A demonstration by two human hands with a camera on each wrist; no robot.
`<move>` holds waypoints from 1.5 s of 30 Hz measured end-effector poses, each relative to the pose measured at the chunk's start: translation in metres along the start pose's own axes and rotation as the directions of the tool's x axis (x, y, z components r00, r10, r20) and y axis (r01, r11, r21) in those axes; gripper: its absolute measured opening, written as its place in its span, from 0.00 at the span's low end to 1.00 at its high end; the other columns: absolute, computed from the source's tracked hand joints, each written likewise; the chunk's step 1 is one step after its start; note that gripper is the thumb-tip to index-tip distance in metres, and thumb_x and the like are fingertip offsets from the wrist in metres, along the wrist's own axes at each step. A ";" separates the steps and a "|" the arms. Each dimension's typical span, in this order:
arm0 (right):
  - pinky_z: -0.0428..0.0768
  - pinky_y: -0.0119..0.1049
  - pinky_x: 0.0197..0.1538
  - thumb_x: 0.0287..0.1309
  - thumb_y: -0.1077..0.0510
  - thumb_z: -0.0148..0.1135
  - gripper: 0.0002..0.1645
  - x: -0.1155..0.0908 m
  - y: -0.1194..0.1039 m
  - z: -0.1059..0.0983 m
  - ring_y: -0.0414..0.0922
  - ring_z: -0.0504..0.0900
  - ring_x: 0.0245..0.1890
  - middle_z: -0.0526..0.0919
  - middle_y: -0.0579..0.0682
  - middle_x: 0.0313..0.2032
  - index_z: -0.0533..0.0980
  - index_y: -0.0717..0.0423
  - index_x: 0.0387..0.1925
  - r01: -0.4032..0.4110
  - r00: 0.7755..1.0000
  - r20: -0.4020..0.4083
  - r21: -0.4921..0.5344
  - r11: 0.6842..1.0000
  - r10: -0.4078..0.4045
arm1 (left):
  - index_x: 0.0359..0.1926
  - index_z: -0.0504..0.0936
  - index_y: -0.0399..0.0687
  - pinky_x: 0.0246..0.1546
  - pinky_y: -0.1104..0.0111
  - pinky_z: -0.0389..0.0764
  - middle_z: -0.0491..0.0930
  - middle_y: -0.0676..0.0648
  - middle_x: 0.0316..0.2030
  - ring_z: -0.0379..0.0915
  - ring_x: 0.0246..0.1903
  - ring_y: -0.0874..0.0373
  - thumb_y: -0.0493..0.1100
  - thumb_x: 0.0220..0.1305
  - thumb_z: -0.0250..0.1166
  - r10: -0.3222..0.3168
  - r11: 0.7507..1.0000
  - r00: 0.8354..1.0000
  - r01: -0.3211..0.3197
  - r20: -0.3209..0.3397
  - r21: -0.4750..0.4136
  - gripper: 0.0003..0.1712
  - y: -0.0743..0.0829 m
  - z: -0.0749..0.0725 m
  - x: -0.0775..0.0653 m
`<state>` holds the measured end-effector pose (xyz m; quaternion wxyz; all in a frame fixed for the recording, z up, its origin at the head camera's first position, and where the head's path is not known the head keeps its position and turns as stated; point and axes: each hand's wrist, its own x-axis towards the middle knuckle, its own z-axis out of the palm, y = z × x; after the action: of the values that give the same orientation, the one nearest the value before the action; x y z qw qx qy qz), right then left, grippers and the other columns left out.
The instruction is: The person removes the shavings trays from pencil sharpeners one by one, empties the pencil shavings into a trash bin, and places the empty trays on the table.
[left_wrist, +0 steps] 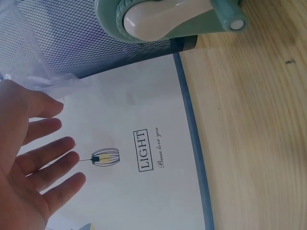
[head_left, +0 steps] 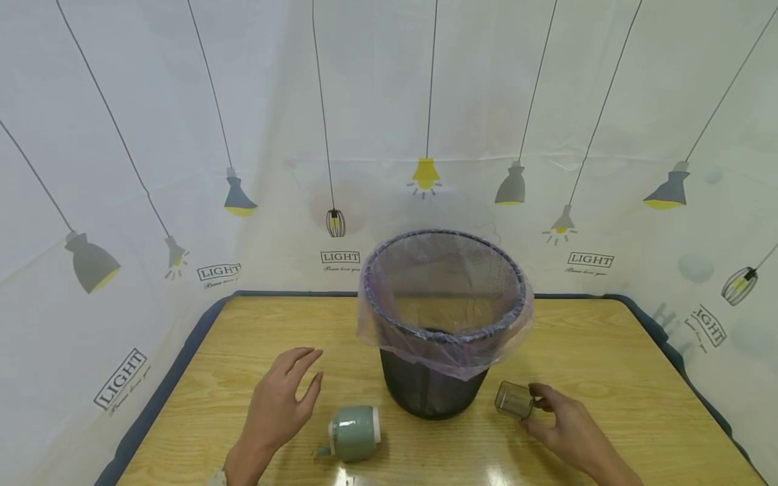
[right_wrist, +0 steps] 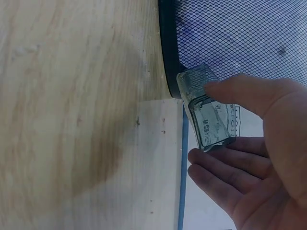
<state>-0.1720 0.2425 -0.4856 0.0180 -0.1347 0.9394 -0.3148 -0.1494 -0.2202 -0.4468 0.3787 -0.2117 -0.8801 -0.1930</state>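
My right hand [head_left: 565, 428] pinches a small clear plastic shavings box [head_left: 514, 399] between thumb and fingers, to the right of the wastebasket's base. In the right wrist view the box [right_wrist: 208, 120] is see-through, with a printed label, and overlaps the wastebasket's lower edge. A green hand-crank pencil sharpener [head_left: 354, 433] lies on the table left of the wastebasket. Its pale crank arm [left_wrist: 165, 19] and green knob show in the left wrist view. Just to the sharpener's left, my left hand [head_left: 276, 398] hovers with relaxed, spread fingers, holding nothing.
A black mesh wastebasket [head_left: 425, 388] stands mid-table, lined with a thin purplish bag [head_left: 450, 361] folded over its rim. The wood-grain table [head_left: 261, 324] has a dark blue edge [head_left: 304, 293]. Behind it hangs a white curtain [head_left: 377, 88] printed with lamps.
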 end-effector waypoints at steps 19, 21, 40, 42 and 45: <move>0.85 0.49 0.45 0.48 0.58 0.77 0.34 -0.004 0.009 0.009 0.57 0.85 0.44 0.81 0.67 0.51 0.74 0.70 0.55 0.003 0.999 0.033 0.022 1.000 -0.003 | 0.50 0.84 0.41 0.38 0.56 0.85 0.83 0.43 0.44 0.80 0.45 0.46 0.35 0.51 0.73 -0.030 0.999 0.999 0.029 0.013 0.016 0.22 -0.003 -0.001 -0.004; 0.85 0.48 0.45 0.48 0.57 0.76 0.34 -0.004 0.010 0.009 0.57 0.85 0.45 0.81 0.67 0.51 0.74 0.69 0.55 -0.002 0.999 0.044 0.029 1.000 0.001 | 0.50 0.84 0.41 0.38 0.55 0.85 0.83 0.43 0.44 0.80 0.45 0.46 0.35 0.51 0.73 -0.035 0.999 0.999 0.035 0.018 0.019 0.22 -0.003 -0.001 -0.004; 0.83 0.46 0.45 0.49 0.48 0.76 0.36 -0.009 0.015 0.011 0.51 0.85 0.44 0.85 0.58 0.47 0.76 0.65 0.55 -0.001 0.999 0.034 -0.053 0.999 0.003 | 0.49 0.84 0.43 0.36 0.58 0.85 0.82 0.45 0.44 0.80 0.45 0.48 0.37 0.51 0.75 -0.083 0.994 0.993 0.077 0.088 0.072 0.21 -0.007 -0.002 -0.010; 0.83 0.45 0.44 0.48 0.48 0.76 0.37 -0.010 0.015 0.011 0.50 0.84 0.43 0.85 0.57 0.47 0.76 0.65 0.55 -0.017 0.999 0.039 -0.052 0.999 0.019 | 0.49 0.85 0.43 0.36 0.58 0.85 0.82 0.45 0.44 0.80 0.45 0.48 0.36 0.51 0.75 -0.080 0.995 0.993 0.074 0.092 0.072 0.21 -0.008 -0.002 -0.009; 0.83 0.43 0.43 0.47 0.49 0.77 0.36 -0.011 0.014 0.010 0.48 0.84 0.42 0.85 0.55 0.46 0.76 0.65 0.54 -0.032 0.999 0.042 -0.054 0.998 0.034 | 0.49 0.85 0.42 0.36 0.58 0.85 0.82 0.45 0.44 0.80 0.45 0.48 0.37 0.51 0.75 -0.074 0.995 0.992 0.067 0.099 0.072 0.21 -0.009 -0.002 -0.009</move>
<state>-0.1639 0.2497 -0.5025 0.0395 -0.1263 0.9490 -0.2861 -0.1469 -0.2306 -0.4534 0.3334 -0.1769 -0.9112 -0.1650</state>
